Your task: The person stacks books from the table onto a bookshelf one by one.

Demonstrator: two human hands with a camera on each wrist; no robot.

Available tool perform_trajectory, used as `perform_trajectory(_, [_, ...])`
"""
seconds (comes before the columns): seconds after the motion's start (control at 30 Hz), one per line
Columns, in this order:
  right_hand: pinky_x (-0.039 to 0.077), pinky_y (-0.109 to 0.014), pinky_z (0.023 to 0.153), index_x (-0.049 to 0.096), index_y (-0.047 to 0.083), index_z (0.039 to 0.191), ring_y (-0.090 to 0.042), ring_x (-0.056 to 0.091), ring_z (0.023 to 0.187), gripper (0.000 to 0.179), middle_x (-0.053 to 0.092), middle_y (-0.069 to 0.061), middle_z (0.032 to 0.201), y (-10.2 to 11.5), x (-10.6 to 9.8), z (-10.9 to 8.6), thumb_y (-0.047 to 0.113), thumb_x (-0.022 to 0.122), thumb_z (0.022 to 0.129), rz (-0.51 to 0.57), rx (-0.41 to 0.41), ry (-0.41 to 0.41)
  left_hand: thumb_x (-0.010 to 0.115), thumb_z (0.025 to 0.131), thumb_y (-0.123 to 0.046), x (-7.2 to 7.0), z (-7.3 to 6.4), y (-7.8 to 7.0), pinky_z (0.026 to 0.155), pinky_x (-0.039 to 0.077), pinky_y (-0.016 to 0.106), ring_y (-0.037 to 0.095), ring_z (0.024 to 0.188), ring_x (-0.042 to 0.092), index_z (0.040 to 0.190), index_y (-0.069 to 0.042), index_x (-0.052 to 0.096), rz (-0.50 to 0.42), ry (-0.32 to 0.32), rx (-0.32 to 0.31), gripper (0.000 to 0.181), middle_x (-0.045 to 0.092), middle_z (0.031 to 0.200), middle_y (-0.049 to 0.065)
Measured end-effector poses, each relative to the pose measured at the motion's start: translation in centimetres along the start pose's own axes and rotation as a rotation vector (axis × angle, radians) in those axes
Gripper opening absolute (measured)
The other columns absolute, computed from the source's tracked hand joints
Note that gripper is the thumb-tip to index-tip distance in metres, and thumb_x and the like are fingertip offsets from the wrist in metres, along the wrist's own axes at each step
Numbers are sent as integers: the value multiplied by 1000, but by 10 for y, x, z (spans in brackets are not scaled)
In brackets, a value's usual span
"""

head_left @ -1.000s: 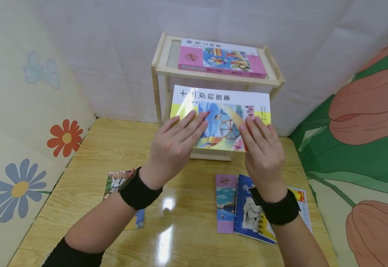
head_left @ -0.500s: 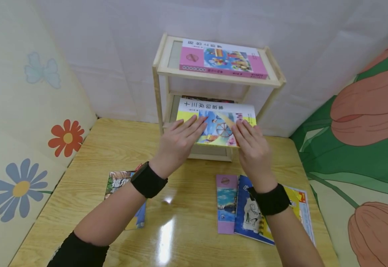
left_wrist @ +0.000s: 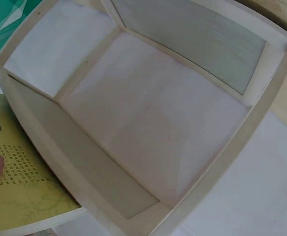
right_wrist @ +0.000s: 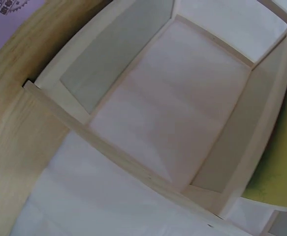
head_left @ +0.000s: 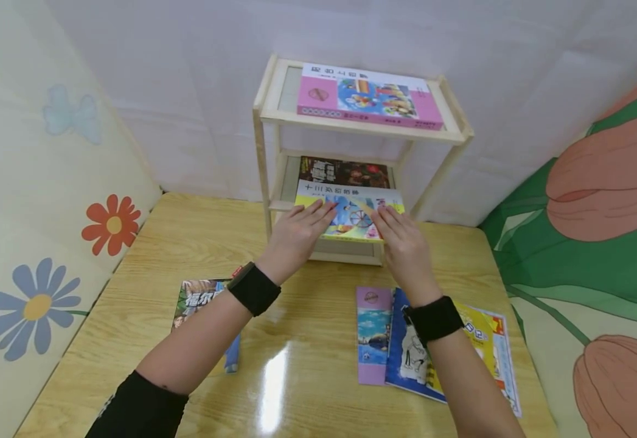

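Observation:
A yellow-and-white paperback book (head_left: pixel 351 214) with a Ferris-wheel-like picture lies level at the middle tier of a small wooden rack. My left hand (head_left: pixel 295 236) holds its left side, fingers flat on the cover. In the left wrist view, the thumb presses the yellow back cover (left_wrist: pixel 30 187) from below. On the opposite side my right hand (head_left: pixel 404 248) grips the book the same way; its fingertip barely shows in the right wrist view. Behind it, a dark-covered book (head_left: pixel 345 172) rests on the middle shelf, partly covered by the paperback.
The wooden rack (head_left: pixel 362 126) bears a pink book (head_left: pixel 370 100) on top. At right on the table (head_left: pixel 296 401) lie a pink-and-blue book (head_left: pixel 372 334), a blue book (head_left: pixel 411 359) and a yellow book (head_left: pixel 479 328). Another book (head_left: pixel 189 298) lies left, under my forearm.
Both hands have carried the yellow-and-white book lower and into the rack's middle tier, from in front of the upper part. The dark book behind has come into view.

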State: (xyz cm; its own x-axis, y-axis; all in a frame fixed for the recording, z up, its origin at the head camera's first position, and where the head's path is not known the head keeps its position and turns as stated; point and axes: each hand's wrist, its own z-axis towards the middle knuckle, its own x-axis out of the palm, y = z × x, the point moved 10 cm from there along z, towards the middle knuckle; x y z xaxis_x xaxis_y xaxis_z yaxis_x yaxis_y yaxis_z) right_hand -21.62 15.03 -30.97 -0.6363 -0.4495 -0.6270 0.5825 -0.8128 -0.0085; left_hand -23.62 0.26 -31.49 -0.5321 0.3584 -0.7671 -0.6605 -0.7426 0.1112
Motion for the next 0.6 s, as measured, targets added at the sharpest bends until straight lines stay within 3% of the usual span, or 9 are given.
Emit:
perform_trajectory(0.2, [40, -46, 105, 63, 5, 122, -29, 59, 117, 40, 62, -13, 125, -6, 12, 1, -10, 53, 86, 6, 41, 88, 55, 92, 0, 9, 2, 5, 94, 49, 39, 21, 120, 57, 131, -12, 57, -18, 55, -14, 41, 58, 131, 5])
perform_trajectory(0.37, [39, -47, 106, 58, 5, 129, -29, 52, 125, 50, 56, -14, 133, -14, 25, 3, -14, 49, 83, 23, 98, 252, 60, 89, 1, 16, 6, 10, 93, 50, 38, 22, 121, 57, 132, -10, 56, -37, 122, -10, 45, 58, 131, 6])
perform_trajectory(0.53, [36, -45, 108, 53, 5, 134, -30, 48, 128, 52, 49, -13, 141, -22, 33, 1, -7, 58, 84, 44, 141, 383, 77, 78, -9, 19, 10, 13, 94, 50, 37, 22, 122, 55, 133, -10, 55, -76, 191, 1, 60, 56, 133, 6])
perform_trajectory(0.6, [35, -45, 109, 51, 6, 136, -31, 46, 130, 53, 46, -13, 143, -23, 34, -1, 3, 65, 85, 52, 140, 416, 78, 77, -24, 19, 11, 13, 94, 50, 37, 23, 122, 55, 133, -9, 55, -84, 200, 9, 62, 56, 133, 7])
